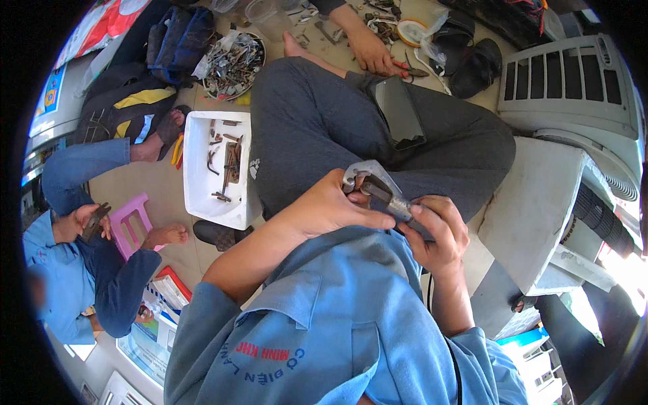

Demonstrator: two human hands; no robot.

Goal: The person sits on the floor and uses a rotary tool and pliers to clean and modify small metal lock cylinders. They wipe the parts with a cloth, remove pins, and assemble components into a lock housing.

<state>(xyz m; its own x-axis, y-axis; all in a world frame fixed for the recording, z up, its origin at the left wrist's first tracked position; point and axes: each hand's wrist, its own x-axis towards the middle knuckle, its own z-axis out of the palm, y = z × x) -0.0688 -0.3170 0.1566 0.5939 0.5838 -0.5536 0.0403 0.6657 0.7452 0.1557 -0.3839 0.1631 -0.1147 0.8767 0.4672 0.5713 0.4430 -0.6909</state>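
In front of my lap, both hands hold a grey metal part with a looped, slotted piece in its middle (379, 190); its exact kind is unclear. The fingers of my left hand (329, 208) wrap its left end, the thumb reaching along the near side. At its right end my right hand (440, 231) grips with thumb and fingers. Just left of my leg stands a white foam box (192, 158), with several rusty metal pieces (233, 160) inside. A dark flat phone or tablet (398, 113) rests on my lap.
A bowl of metal bits (233, 65) sits beyond the box. Farther off, a co-worker's hand (372, 54) holds red-handled pliers (410, 69). At left, another person sits by a pink stool (131, 219). On the right are a grey vented unit (574, 84) and a white block (530, 202).
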